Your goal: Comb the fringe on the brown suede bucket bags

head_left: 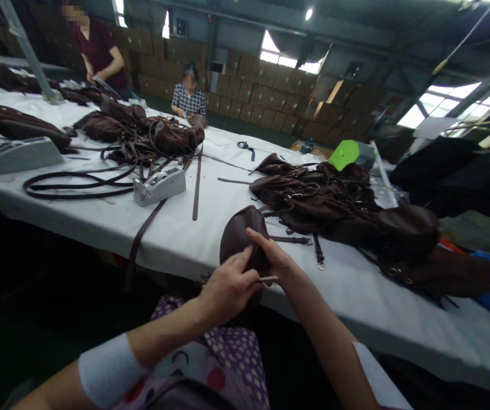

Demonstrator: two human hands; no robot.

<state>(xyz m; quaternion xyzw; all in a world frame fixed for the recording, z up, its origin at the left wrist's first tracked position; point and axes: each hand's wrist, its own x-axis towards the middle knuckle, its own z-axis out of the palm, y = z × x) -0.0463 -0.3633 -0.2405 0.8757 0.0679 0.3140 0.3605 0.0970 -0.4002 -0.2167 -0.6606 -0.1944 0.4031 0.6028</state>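
A dark brown leather bag point(239, 230) with a rounded end rests at the table's front edge, right before me. My right hand point(272, 255) grips its right side, thumb lying on top and the other fingers mostly hidden. Curled over the lower part of the bag is my left hand point(231, 283), its fingertips touching the leather. A thin pale rod point(268, 279) pokes out of the left hand's closed fingers toward the right wrist; its kind does not show. A strap with a metal buckle point(298, 241) lies to the right of the bag.
More brown bags point(313, 199) lie heaped at right, others point(142, 134) at left. Two grey tape dispensers point(159, 186) point(18, 155), loose straps point(197, 188) and a blue strap point(247, 149) lie on the white table point(227, 171). Two people stand or sit across it.
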